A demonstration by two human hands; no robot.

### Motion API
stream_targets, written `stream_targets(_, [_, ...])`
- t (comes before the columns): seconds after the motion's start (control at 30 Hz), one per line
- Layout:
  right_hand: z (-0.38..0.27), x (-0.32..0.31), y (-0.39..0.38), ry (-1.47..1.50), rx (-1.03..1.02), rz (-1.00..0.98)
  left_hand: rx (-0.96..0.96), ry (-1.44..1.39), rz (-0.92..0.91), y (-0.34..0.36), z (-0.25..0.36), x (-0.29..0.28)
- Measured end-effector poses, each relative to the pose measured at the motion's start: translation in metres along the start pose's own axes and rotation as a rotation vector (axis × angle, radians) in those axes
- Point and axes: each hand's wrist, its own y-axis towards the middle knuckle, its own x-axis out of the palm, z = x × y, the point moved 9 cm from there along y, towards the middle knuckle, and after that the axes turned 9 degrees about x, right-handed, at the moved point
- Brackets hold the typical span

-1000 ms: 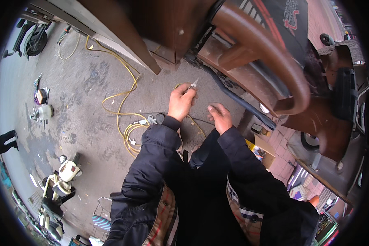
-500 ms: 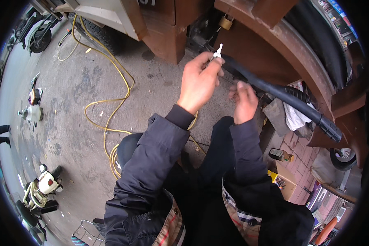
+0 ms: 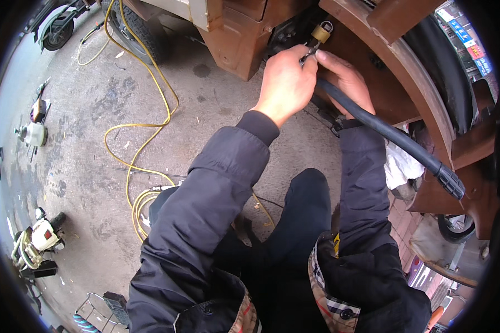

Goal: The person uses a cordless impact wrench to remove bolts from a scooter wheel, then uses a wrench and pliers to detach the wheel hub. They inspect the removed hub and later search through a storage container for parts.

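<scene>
A brass padlock (image 3: 321,33) hangs on the brown metal frame ahead of me. My left hand (image 3: 286,80) is closed in a pinch on a small key (image 3: 312,51), whose end reaches the padlock's underside. Whether it sits inside the lock I cannot tell. Close by on the right is my right hand (image 3: 350,83), its thumb stretched toward the key and its other fingers hidden. In front of its palm passes a thick black hose (image 3: 386,127), which slants down to a ribbed end at the right.
Brown metal framework (image 3: 239,41) rises ahead, beside a tyre (image 3: 130,33). A yellow hose (image 3: 169,105) loops over the pavement at my left. A white cloth or bag (image 3: 399,165) lies under the black hose. A scooter (image 3: 44,236) stands far left.
Both hands have moved forward to the padlock. The key, earlier held up in my left hand away from it, now meets its underside. My right hand has come behind the black hose.
</scene>
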Motion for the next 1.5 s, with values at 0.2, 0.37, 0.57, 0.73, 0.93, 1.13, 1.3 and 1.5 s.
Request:
stream_targets(0.2, [-0.006, -0.020, 0.002, 0.031, -0.071, 0.125, -0.011, -0.004, -0.072, 0.013, 0.001, 0.013])
stream_targets(0.37, [-0.023, -0.039, -0.009, 0.283, -0.349, 0.200, -0.094, -0.158, 0.003, 0.030, -0.005, 0.014])
stream_targets(0.57, [-0.037, -0.032, -0.027, 0.016, -0.488, 0.185, -0.053, -0.366, 0.017, 0.059, -0.018, 0.024])
stream_targets(0.73, [-0.044, -0.038, -0.042, -0.282, -0.499, 0.499, -0.184, -0.628, 0.005, 0.058, -0.023, 0.036])
stream_targets(0.93, [-0.051, -0.026, -0.057, -0.432, -0.535, 0.520, -0.277, -0.964, 0.091, 0.055, -0.023, 0.039])
stream_targets(1.13, [-0.051, -0.025, -0.051, -0.442, -0.484, 0.470, -0.297, -0.990, 0.161, 0.053, -0.023, 0.041])
stream_targets(1.3, [-0.054, -0.022, -0.056, -0.485, -0.518, 0.468, -0.269, -0.875, 0.149, 0.053, -0.018, 0.042])
stream_targets(1.5, [-0.060, -0.016, -0.060, -0.381, -0.642, 0.406, -0.289, -1.085, 0.227, 0.054, -0.016, 0.053])
